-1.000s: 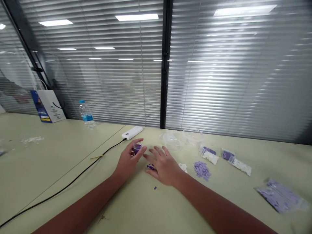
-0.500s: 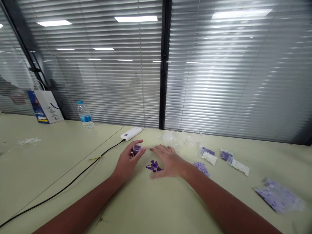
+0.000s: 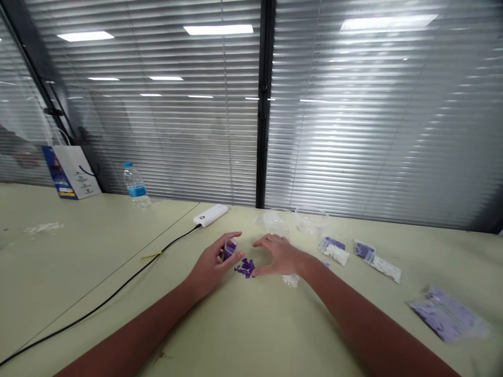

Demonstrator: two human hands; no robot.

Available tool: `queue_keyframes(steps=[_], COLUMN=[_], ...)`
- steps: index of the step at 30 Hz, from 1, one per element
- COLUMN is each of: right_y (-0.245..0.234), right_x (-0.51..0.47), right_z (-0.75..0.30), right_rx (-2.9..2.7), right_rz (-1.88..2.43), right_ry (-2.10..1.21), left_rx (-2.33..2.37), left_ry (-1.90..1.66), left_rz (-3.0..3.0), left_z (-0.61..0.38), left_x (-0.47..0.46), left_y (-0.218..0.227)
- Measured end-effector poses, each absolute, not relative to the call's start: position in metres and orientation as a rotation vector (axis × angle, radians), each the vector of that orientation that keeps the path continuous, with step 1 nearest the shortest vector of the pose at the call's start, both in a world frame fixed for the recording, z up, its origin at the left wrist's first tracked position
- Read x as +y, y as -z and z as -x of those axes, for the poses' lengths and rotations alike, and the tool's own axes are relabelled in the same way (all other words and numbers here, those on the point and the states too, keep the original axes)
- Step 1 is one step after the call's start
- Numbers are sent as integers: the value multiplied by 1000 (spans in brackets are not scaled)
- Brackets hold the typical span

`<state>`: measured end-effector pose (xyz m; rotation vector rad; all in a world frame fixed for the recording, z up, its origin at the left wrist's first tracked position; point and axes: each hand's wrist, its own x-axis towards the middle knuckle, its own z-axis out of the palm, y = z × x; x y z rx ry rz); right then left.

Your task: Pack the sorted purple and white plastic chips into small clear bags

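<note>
My left hand (image 3: 212, 264) is closed round a small clear cup (image 3: 229, 248) with purple bits in it, held tilted just above the pale green table (image 3: 98, 262). A little heap of purple bits (image 3: 245, 268) lies right beside the cup. My right hand (image 3: 280, 254) rests edge-on against the far side of that heap, fingers stretched out and cupped toward the left hand, holding nothing. A few white bits (image 3: 291, 280) lie near my right wrist.
Two clear bowls (image 3: 293, 220) stand behind my hands. Small bags of purple and white bits (image 3: 335, 249) lie to the right, with a larger purple bag (image 3: 448, 315) at the far right. A white power bank (image 3: 210, 214) with a black cable (image 3: 118, 290), a water bottle (image 3: 135, 186) and a paper bag (image 3: 70, 172) sit to the left.
My right hand lifted off the purple bits and slid right and back, uncovering the heap. My left hand tipped the cup and brought it nearer the heap.
</note>
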<state>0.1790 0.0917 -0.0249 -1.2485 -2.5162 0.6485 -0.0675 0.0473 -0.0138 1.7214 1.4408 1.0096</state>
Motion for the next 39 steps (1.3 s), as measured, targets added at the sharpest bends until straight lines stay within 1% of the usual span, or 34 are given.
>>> queue_keyframes(steps=[5,9,13,18,22,27,32,36,39], right_y=[27,28,33,37,36,38,35,32,33], right_x=[95,88,74,59,58,59,57,58,66], right_z=[-179,-170,-146,-119,-113,-115,-116,-121,-128], right_rx=[-2523,-2515,-2500,-2564,-2625,-2674,-2687,-2643,-2527], right_rz=[1231,1237,1347,1398,1371,1317,1263,1250,1282], right_ry=[-559,-340,-130,46,127,157,117,-6,-175], left_rx=[1450,1466,1475,1426,1402,1475,1602,1639,1639], left_ry=[-967,-964,-955,-965,-1000,-1042,-1119,-1112,-1090], left_rz=[-1733,-1718,-1712,-1723,-1749,-1771,-1784,-1824,-1869], left_z=[69,70,70,71,71,72,76,77,76], left_x=[48,47,48,51,53,55,62,65,64], left_y=[15,14,17,23,23,22,26,30,31])
